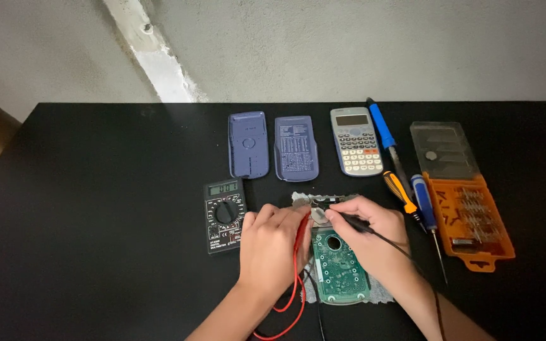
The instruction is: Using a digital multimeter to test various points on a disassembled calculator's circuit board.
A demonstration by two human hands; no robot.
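A black tabletop [96, 221] is seen below a grey wall. Near its front edge, a green circuit board [339, 268] is probed: the red probe [299, 230] is gripped in the left hand [273, 243], the black probe [352, 221] in the right hand [374, 233]. A black multimeter [224, 215] is laid just left. Farther back, a calculator [356, 141] and two blue covers [273, 146] are lined up.

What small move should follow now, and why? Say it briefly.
Probably glance left at the multimeter display. The left hand holds the red probe and the right hand the black probe, both tips already at the top of the green circuit board.
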